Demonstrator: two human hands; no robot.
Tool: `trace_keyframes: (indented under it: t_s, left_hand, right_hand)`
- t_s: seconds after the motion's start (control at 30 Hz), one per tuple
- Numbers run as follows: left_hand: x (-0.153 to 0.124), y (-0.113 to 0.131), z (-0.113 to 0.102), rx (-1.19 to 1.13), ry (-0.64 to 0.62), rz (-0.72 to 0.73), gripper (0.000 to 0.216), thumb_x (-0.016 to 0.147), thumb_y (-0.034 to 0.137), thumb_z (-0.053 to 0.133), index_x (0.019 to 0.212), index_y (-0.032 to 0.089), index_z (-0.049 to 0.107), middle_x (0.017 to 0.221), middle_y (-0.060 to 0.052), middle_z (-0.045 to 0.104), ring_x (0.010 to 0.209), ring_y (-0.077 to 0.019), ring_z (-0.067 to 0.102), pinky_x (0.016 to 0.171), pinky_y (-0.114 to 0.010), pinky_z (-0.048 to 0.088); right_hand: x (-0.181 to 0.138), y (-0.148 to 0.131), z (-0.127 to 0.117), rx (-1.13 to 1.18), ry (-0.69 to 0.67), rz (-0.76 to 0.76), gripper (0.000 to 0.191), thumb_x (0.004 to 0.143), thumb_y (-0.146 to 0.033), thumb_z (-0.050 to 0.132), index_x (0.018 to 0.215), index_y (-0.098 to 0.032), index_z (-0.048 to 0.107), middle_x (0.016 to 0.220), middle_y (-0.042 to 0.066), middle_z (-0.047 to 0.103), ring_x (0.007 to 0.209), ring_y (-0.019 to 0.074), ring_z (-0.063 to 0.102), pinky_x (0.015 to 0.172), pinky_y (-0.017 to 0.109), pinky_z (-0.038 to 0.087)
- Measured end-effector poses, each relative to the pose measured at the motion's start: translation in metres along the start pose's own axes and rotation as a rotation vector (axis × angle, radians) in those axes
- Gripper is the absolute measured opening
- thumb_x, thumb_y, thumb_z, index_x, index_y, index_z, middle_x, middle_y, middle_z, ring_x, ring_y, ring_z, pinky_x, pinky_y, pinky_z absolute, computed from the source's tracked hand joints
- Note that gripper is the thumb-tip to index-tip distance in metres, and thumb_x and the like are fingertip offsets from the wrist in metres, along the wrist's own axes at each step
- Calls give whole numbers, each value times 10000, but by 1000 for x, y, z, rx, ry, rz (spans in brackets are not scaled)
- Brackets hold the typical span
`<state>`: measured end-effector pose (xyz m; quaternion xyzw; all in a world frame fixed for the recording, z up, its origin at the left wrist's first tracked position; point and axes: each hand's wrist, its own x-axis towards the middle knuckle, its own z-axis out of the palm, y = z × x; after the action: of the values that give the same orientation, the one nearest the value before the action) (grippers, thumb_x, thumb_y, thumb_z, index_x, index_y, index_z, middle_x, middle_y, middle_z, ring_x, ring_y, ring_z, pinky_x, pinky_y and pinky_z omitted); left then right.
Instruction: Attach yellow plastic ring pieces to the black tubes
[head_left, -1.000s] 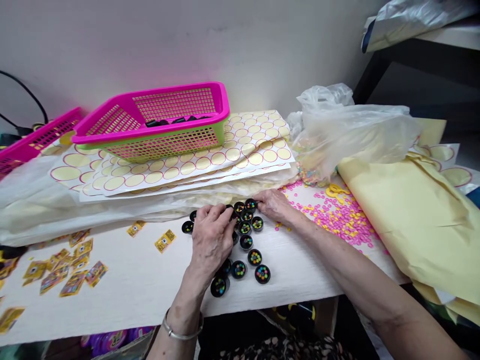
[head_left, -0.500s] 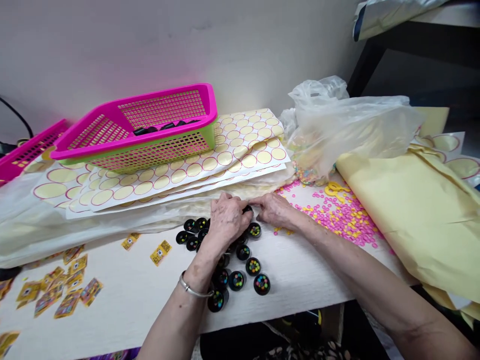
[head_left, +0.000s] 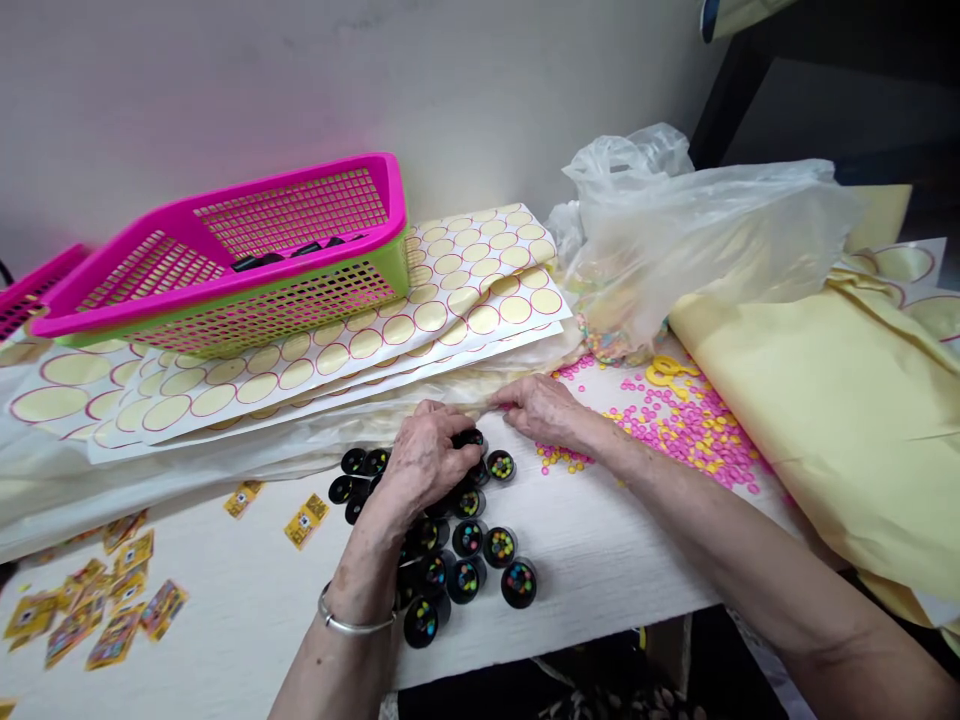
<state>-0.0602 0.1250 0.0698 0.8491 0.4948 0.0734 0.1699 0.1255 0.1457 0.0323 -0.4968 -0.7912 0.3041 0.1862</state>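
Observation:
My left hand [head_left: 429, 458], with a silver bangle on its wrist, grips a small black cup [head_left: 471, 438] between thumb and fingers. Around and under that hand stand several more black cups [head_left: 518, 582] with coloured beads inside. Some are hidden by the hand and forearm. Just right of the gripped cup is my right hand [head_left: 541, 408], its fingers curled in and the index finger reaching left. Whatever those fingertips hold, if anything, is hidden. Loose pink and yellow beads [head_left: 682, 430] lie to the right of this hand.
Behind the hands, a pink and green basket [head_left: 292, 300] with black pieces rests on sticker sheets [head_left: 367, 345]. A plastic bag [head_left: 697, 230] of beads stands at the back right, beside yellow paper [head_left: 832, 400]. Small printed cards [head_left: 116, 635] lie at the left.
My left hand has moved slightly left and down with the cup between its fingers. My right fingertips are now apart from the cup. The view has shifted a little.

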Motion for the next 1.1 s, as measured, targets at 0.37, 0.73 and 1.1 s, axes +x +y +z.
trace_keyframes:
  t_s: [0.37,0.73,1.1]
  left_hand:
    - [-3,-6,-4,-94,66,61,136,773,214,561,686,181,659,704,-17,638,734,-152,554,735,-298,431]
    - [15,-35,-23,397,137,251,104,770,134,506,758,173,602,851,-79,602,849,-216,461,768,-362,393]
    - [31,-60,-21,259,98,212,104,753,201,572,658,161,565,770,-48,560,817,-187,471,738,-301,379]
  right_hand:
    - [6,8,0,64,101,15,234,717,-126,482,791,-186,695,680,8,623,651,130,517,565,221,310]
    - [16,-10,16,-103,-56,-74,238,756,-171,472,800,-217,701,816,35,675,750,166,554,593,256,303]
    - [36,-17,17,-219,-236,-381,249,799,-137,428,756,-203,664,722,30,618,674,140,487,564,262,234]
